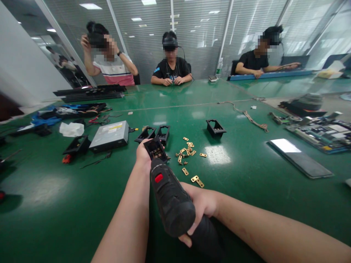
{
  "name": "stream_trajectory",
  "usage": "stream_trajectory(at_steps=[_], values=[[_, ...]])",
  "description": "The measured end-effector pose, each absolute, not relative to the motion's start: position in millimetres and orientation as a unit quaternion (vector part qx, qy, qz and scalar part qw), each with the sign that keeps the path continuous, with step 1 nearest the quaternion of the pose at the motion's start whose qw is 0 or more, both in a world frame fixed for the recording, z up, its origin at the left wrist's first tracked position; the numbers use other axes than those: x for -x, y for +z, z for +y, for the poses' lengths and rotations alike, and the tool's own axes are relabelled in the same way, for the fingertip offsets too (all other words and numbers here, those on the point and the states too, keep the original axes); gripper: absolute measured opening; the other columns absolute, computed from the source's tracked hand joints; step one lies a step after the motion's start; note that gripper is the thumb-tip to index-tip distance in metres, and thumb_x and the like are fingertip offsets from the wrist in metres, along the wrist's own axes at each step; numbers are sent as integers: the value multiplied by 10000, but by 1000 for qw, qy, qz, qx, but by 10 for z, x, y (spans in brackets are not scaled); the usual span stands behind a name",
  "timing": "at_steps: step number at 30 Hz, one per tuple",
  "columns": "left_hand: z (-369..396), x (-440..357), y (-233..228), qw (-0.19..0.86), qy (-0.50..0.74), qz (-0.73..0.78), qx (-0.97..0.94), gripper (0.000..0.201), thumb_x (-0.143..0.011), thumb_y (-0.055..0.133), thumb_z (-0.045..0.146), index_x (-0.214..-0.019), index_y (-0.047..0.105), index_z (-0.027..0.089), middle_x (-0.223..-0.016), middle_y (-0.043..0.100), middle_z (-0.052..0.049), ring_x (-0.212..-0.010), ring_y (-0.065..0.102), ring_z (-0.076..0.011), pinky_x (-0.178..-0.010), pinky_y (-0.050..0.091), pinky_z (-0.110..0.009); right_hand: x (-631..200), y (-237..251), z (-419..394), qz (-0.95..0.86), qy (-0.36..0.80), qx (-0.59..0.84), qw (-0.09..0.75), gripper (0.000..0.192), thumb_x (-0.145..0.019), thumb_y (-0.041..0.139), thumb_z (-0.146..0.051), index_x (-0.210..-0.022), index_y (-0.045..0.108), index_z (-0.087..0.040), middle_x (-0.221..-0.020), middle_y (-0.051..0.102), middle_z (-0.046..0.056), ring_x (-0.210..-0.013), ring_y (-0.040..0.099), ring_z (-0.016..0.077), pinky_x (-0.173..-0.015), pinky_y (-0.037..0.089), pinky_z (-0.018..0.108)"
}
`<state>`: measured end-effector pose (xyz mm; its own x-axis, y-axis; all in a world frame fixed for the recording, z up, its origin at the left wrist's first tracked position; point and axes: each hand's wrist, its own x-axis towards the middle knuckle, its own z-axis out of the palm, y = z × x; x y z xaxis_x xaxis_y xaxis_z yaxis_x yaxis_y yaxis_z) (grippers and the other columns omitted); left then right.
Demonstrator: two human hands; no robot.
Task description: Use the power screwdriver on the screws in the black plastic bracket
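Observation:
My right hand (201,201) is wrapped round the grip of a black cordless drill (171,201) with a red switch on top. The drill's front end points at a small black plastic housing (157,150) with brass parts inside. Closed on the housing's left side is my left hand (143,153). Whether the bit touches a screw is hidden behind the drill body. To the right of the housing lie loose brass plates (189,149) with holes, and a few small brass screws (185,163). Two similar black housings (163,135) sit just beyond my left hand.
Another black housing (215,128) stands farther right. On the left are a silver optical drive (110,136) and a black housing (76,145). A phone (300,157) and circuit boards (326,131) lie on the right. Across the green table (175,98) sit three people wearing headsets.

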<state>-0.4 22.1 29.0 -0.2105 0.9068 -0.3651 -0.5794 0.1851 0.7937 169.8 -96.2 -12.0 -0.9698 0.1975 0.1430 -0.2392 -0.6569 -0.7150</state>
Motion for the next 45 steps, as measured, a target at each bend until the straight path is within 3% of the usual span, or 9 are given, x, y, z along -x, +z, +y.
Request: stream_trajectory(at_steps=[8, 16, 28, 38, 45], values=[[229, 7, 284, 608, 607, 479, -182, 265, -794, 437, 204, -805, 657, 57, -562, 617, -100, -491, 625, -245, -425, 511, -321, -1696, -144, -974, -392, 911, -30, 124, 435, -545, 858, -152, -888, 622, -26, -651, 682, 88, -524, 643, 196, -531, 535, 286], [186, -23, 330, 599, 613, 485, -177, 251, -772, 459, 182, -859, 664, 66, -554, 609, -75, -452, 599, -227, -412, 492, -309, -1702, -89, -953, -406, 907, -21, 107, 331, -547, 848, -159, -764, 632, -33, -637, 671, 87, -528, 636, 188, -546, 521, 271], [197, -20, 307, 596, 609, 485, -196, 268, -781, 454, 193, -831, 675, 50, -556, 615, -99, -479, 615, -245, -409, 499, -317, -1711, -91, -967, -394, 910, -26, 125, 435, -537, 863, -159, -878, 626, -29, -649, 677, 78, -522, 635, 191, -542, 529, 284], [219, 4, 255, 606, 602, 476, -208, 271, -777, 465, 214, -841, 679, 61, -542, 597, -87, -481, 605, -235, -444, 506, -314, -1737, -140, -966, -390, 910, -37, 136, 258, -572, 830, -166, -681, 652, -15, -636, 668, 107, -541, 633, 184, -571, 517, 275], [233, 11, 228, 594, 608, 475, -227, 254, -778, 467, 210, -856, 662, 68, -583, 617, -89, -487, 607, -240, -427, 492, -317, -1742, -183, -913, -376, 913, -99, 127, 294, -597, 804, -142, -816, 631, -49, -683, 701, 77, -552, 657, 186, -612, 540, 291]])
